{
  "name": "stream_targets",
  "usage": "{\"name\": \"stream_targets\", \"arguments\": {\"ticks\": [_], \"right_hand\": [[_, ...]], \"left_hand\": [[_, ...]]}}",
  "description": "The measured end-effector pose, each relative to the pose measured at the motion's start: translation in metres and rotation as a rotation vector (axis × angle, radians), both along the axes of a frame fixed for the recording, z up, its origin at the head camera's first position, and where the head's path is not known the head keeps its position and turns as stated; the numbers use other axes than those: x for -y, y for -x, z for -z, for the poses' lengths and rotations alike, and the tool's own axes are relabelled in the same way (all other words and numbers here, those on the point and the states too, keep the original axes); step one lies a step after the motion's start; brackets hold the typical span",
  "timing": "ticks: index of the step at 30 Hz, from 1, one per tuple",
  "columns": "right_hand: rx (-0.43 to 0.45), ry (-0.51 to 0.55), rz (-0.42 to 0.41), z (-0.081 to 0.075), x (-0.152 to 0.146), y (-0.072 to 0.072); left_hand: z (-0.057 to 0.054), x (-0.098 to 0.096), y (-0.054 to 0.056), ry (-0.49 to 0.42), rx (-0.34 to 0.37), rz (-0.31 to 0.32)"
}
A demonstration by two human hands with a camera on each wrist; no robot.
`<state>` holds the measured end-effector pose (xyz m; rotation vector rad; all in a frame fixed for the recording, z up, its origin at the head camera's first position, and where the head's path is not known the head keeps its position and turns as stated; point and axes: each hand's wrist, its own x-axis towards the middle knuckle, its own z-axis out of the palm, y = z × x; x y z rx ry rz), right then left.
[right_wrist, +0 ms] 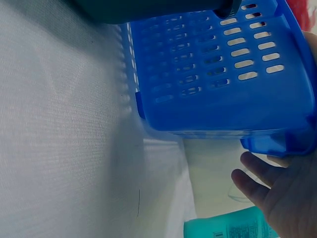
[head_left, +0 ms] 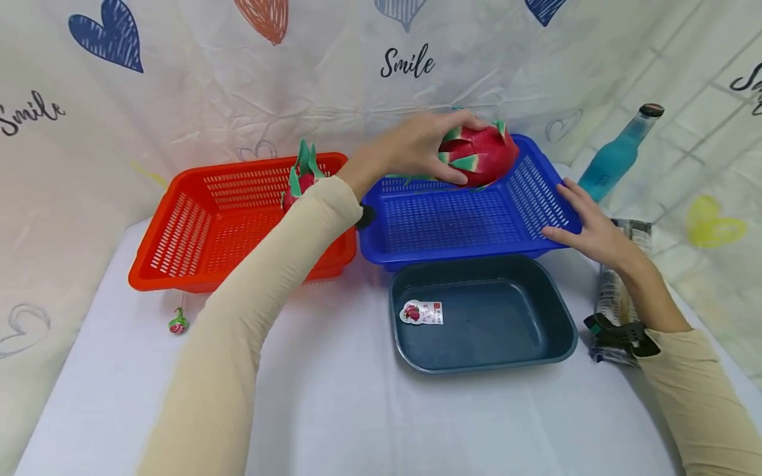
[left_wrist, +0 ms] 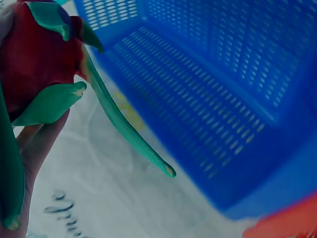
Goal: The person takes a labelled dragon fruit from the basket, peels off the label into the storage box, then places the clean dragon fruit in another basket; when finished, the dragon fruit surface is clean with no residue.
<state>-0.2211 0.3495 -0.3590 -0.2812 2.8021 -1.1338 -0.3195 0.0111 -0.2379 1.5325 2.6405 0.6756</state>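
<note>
My left hand [head_left: 425, 145] grips a red dragon fruit [head_left: 485, 155] with green leaf tips, above the back of the blue basket [head_left: 449, 221]. In the left wrist view, long green leaves [left_wrist: 124, 126] stick out from the fruit, and part of the hand is hidden behind it. My right hand [head_left: 595, 228] rests at the basket's right rim, thumb and fingers spread and fairly straight. The right wrist view shows its fingers [right_wrist: 255, 181] extended outside the basket wall. Another dragon fruit [head_left: 292, 192] sits in the red basket [head_left: 178, 182], partly behind my left sleeve.
A dark tray [head_left: 488, 363] bearing a small printed card [head_left: 421, 313] stands in front of the blue basket. A bottle of blue liquid [head_left: 616, 158] is at right. A long packet [head_left: 610, 291] lies under my right forearm. A tiny red-green ornament [head_left: 178, 322] lies at left.
</note>
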Motion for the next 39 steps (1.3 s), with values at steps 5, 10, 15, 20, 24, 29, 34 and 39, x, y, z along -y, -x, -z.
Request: {"name": "stream_targets", "arguments": {"ticks": [5, 10, 15, 20, 24, 29, 34, 39], "right_hand": [[0.014, 0.006, 0.003, 0.004, 0.004, 0.001], [0.018, -0.009, 0.011, 0.004, 0.007, 0.003], [0.024, -0.009, 0.008, 0.002, 0.007, 0.003], [0.035, -0.01, 0.008, 0.002, 0.005, 0.0], [0.029, -0.007, 0.009, 0.001, 0.004, -0.002], [0.024, -0.015, 0.014, 0.0, 0.004, -0.004], [0.022, -0.026, 0.015, -0.002, 0.004, -0.004], [0.024, -0.015, 0.012, -0.005, 0.002, -0.002]], "left_hand": [[0.018, -0.016, 0.011, 0.069, 0.065, -0.016], [0.031, -0.03, 0.024, 0.114, 0.1, -0.057], [0.041, -0.044, 0.036, 0.186, 0.077, -0.1], [0.053, -0.059, 0.044, 0.243, 0.103, -0.1], [0.06, -0.067, 0.047, 0.287, 0.138, -0.134], [0.067, -0.074, 0.05, 0.299, 0.175, -0.157], [0.073, -0.078, 0.053, 0.302, 0.174, -0.162], [0.076, -0.084, 0.055, 0.283, 0.183, -0.161]]}}
